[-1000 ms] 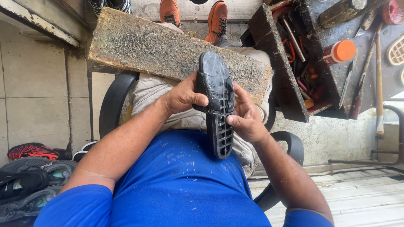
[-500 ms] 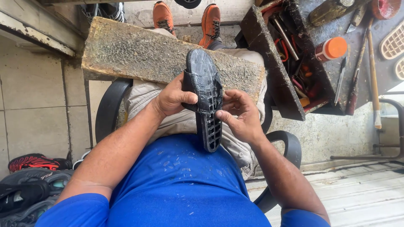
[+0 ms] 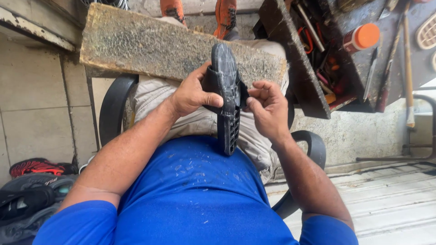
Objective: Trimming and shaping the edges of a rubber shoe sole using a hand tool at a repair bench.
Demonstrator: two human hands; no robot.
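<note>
Sandal (image 3: pixel 228 97) stands on edge over the seated person's lap, left hand (image 3: pixel 193 93) clamped around it, right hand (image 3: pixel 268 106) pinching its strap side, apparently mid-repair, needing a steady grip next

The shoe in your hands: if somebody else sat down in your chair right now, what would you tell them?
Left hand grips the black shoe from the side, thumb across its sole.
Right hand pinches the shoe's other edge with its fingertips.
The shoe stands on edge, heel end on the lap, toe against the worn board across the knees.
Tools lie in the box on the right.
Whether anything is glued or cut yet cannot be told.
</note>
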